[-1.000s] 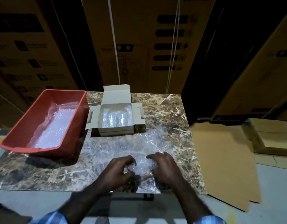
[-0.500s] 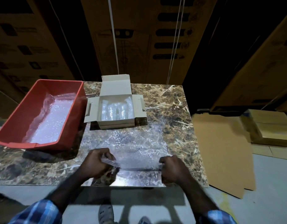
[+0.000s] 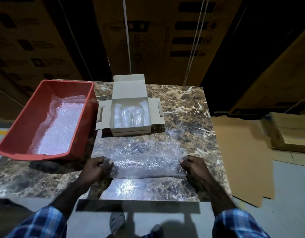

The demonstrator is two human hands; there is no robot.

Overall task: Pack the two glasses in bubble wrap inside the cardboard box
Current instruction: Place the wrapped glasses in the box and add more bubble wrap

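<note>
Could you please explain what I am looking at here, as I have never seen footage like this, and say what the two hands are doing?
There is no machine here: a person wears a camera on the head, looking down at their own two hands. The left hand and right hand each pinch one end of a clear bubble wrap sheet, stretched between them over a marble-patterned table. Behind it stands an open cardboard box with glasses already wrapped in bubble wrap inside. To the left sits a red tub holding more bubble wrap. Flat cardboard lies on the floor to the right.
</note>
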